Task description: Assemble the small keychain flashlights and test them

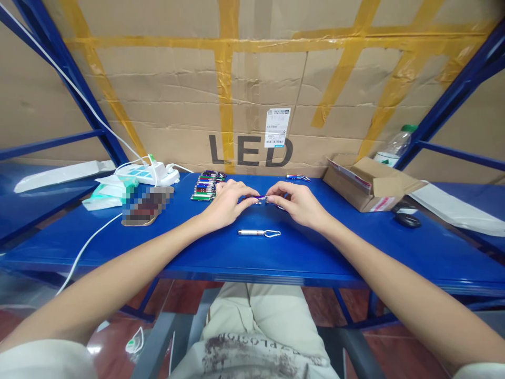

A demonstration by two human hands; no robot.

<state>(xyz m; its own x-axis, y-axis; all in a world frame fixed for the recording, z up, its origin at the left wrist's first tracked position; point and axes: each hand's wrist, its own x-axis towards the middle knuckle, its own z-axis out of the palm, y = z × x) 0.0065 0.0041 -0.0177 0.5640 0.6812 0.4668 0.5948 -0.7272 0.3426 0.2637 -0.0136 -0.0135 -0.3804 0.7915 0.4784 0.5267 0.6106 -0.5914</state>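
Both my hands meet over the middle of the blue table (355, 252). My left hand (229, 202) pinches the body of a small purple keychain flashlight (255, 198). My right hand (295, 202) pinches the same flashlight at its other end, fingers closed. A silver keychain flashlight (258, 232) with a clip lies on the table just in front of my hands. A row of several coloured flashlights (205, 186) lies to the left behind my left hand. One more flashlight (296, 178) lies behind my right hand.
An open cardboard box (369, 184) stands at the right, a black mouse (407, 220) beside it and a plastic bottle (394, 145) behind. A white power strip (148, 172), packets (108, 192) and a blurred object (147, 206) lie at the left. A cardboard wall marked LED (250, 151) closes the back.
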